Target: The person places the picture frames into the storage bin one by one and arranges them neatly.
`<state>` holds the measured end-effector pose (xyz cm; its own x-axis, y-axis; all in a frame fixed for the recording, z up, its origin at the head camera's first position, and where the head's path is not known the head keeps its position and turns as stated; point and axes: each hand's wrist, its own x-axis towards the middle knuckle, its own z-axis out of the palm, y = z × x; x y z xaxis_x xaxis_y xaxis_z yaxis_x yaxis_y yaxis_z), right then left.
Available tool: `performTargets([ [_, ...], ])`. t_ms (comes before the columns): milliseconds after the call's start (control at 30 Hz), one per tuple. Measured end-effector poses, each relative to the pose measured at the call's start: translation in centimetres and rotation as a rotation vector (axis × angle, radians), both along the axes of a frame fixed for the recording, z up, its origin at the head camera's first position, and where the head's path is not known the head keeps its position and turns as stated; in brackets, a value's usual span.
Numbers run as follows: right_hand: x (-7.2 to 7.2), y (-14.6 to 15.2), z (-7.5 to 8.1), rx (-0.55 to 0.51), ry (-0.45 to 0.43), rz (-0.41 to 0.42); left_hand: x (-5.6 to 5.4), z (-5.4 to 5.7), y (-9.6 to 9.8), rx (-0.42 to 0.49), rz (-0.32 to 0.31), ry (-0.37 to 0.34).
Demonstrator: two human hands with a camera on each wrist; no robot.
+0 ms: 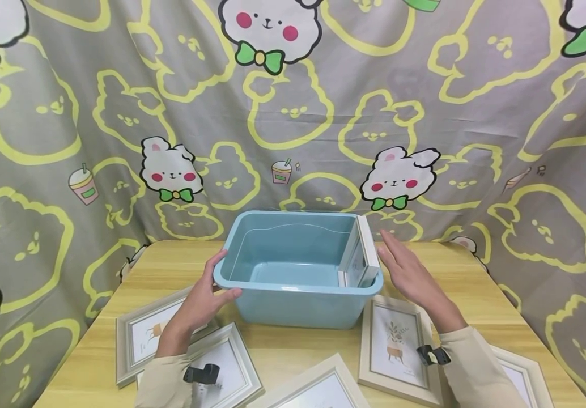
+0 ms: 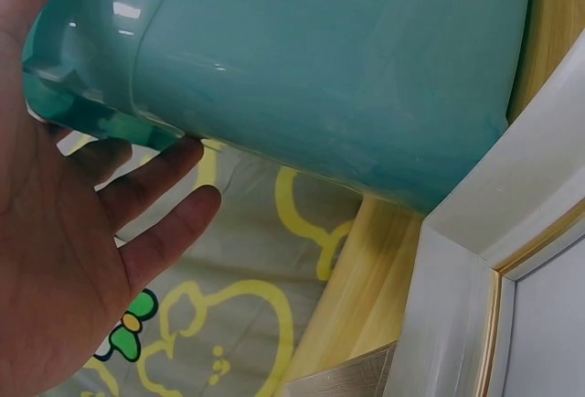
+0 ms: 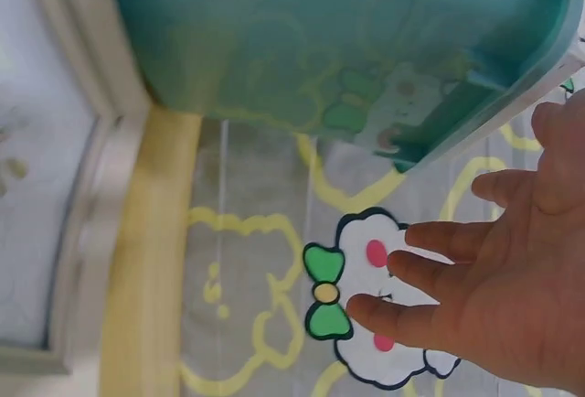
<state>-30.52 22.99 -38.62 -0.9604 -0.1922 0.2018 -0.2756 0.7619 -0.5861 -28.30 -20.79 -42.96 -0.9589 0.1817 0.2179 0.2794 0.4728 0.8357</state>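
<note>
A blue plastic basin [image 1: 298, 309] stands on the table. My left hand [image 1: 198, 300] is at its left front corner, thumb before the front wall; in the left wrist view the left hand's spread fingers [image 2: 169, 237] reach under the rim, touching or nearly so. Inside the basin's right end a white picture frame [image 1: 361, 255] leans on edge, its top above the rim. Just right of it is my right hand [image 1: 407, 272], fingers extended and holding nothing. The right wrist view shows the right hand's fingers [image 3: 402, 319] apart from the basin [image 3: 274, 49].
Several picture frames lie around the basin: a grey one [image 1: 130, 351] and a silver one [image 1: 247, 362] on the left, a white one [image 1: 318, 377] in front, a cream one [image 1: 366, 362] and another [image 1: 535, 374] on the right. A patterned curtain [image 1: 293, 153] hangs behind the wooden table [image 1: 89, 362].
</note>
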Motion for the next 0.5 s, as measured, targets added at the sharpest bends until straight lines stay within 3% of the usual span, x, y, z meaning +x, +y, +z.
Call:
performTargets([
  [200, 0.3, 0.6, -1.8, 0.017, 0.032, 0.016, 0.1, 0.1, 0.0, -0.008, -0.002, 0.005],
  [500, 0.9, 1.2, -3.3, 0.032, -0.013, 0.008, 0.1, 0.0, 0.0, -0.001, -0.008, 0.009],
])
